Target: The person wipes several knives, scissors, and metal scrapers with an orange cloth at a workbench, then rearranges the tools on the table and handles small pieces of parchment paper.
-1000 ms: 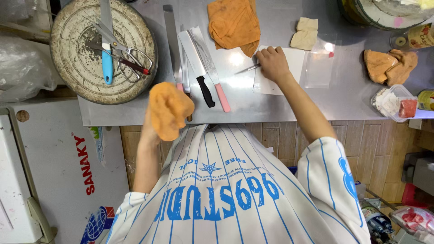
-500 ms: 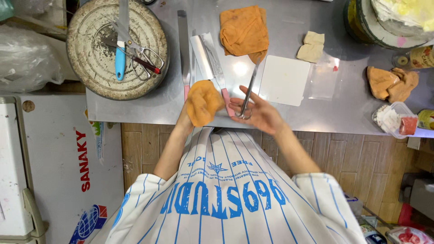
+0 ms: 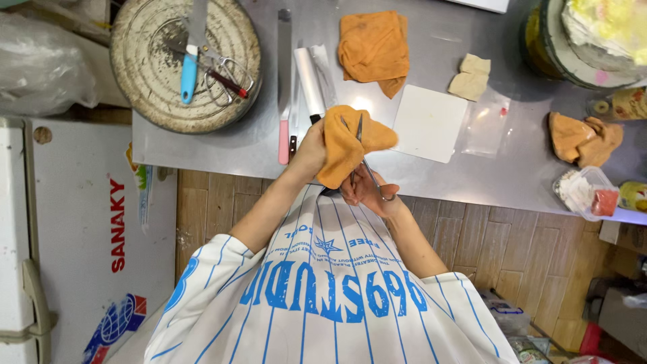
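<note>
L hand (image 3: 309,154): closed round a crumpled orange cloth (image 3: 347,145), fingers buried in the folds; held just over the near edge of the grey steel table (image 3: 222,145), approx. mid-length.

R hand (image 3: 366,192): fingers closed, pinching the lower end of slim metal tweezers (image 3: 362,152); hand sits just off the near table edge, above the wood-plank floor. Tweezer tips point up and lie against the cloth, touching it.

Beside L hand, on table: long flat metal spatula w/ pink handle (image 3: 284,87), lying front-to-back; just right of it a white-bladed knife w/ dark handle (image 3: 310,81), handle end partly hidden behind the hand.

Right of the cloth: white square plastic board (image 3: 429,123), flat, near mid-table; clear plastic bag (image 3: 488,125) touching its right side. Two beige sponge pieces (image 3: 470,76) just beyond the board.

Far edge, centre: second orange cloth, folded (image 3: 374,48).

Far-left corner: round worn metal turntable (image 3: 145,74) carrying a blue-handled knife (image 3: 189,64) and red-handled scissors (image 3: 226,74).

Right end: third orange cloth, bunched (image 3: 583,138); small clear plastic tub w/ white and red contents (image 3: 586,192) at near-right edge; round cake stand w/ pale iced cake (image 3: 600,34) at far-right corner, partly cut off.

Left of table: white chest freezer (image 3: 67,236).
</note>
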